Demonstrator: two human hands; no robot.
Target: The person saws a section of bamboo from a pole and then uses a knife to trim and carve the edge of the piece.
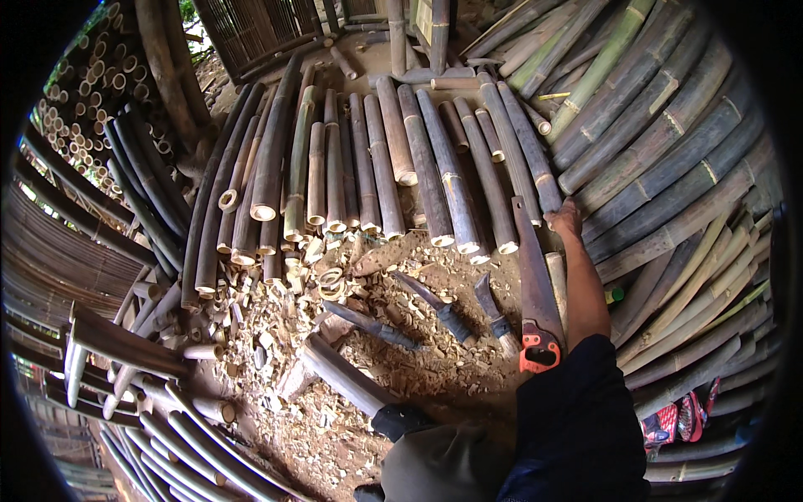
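right hand grip unclear, on bamboo pole end | handsaw beside

red patterned packet, lower right

Dark navy sleeve, bare forearm

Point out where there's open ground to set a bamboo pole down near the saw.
Free patch: the chip-strewn dirt between the two knives and the hand saw. Crowded: the row of cut poles above, the offcut rings to the left, and the stacked poles by the right hand.
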